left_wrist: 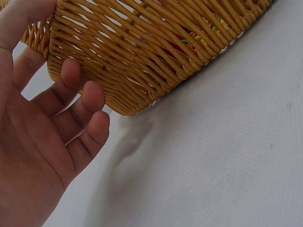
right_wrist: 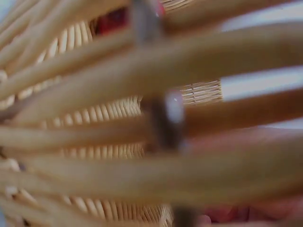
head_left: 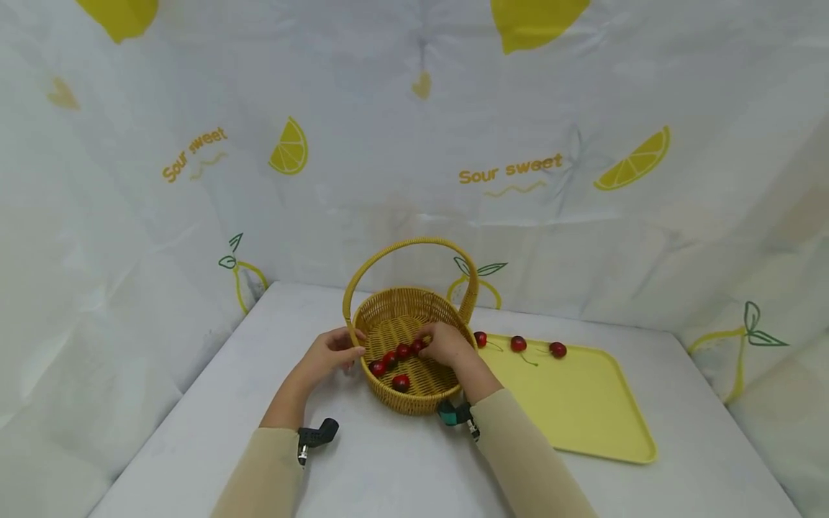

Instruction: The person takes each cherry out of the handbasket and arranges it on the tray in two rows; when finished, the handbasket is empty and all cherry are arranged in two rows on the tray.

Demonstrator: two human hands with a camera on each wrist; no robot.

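Note:
A round wicker basket (head_left: 404, 406) with a tall arched handle stands at the middle of the table. My left hand (head_left: 329, 354) holds its left rim by the handle's foot with thumb and index finger; in the left wrist view the other fingers of that hand (left_wrist: 52, 127) curl loosely beside the woven wall (left_wrist: 132, 52). Reaching over the right rim, my right hand (head_left: 447, 345) pinches a red cherry (head_left: 417, 346) at the end of a slanting row of cherries (head_left: 390, 359). Another cherry (head_left: 401, 383) lies apart, nearer the front. Basket weave blocks most of the right wrist view.
Right of the basket lies a yellow tray (head_left: 583, 403), with three stemmed cherries along its far edge, among them a middle one (head_left: 518, 344). White cloth with lemon prints (head_left: 401, 144) hangs behind the table (head_left: 382, 467).

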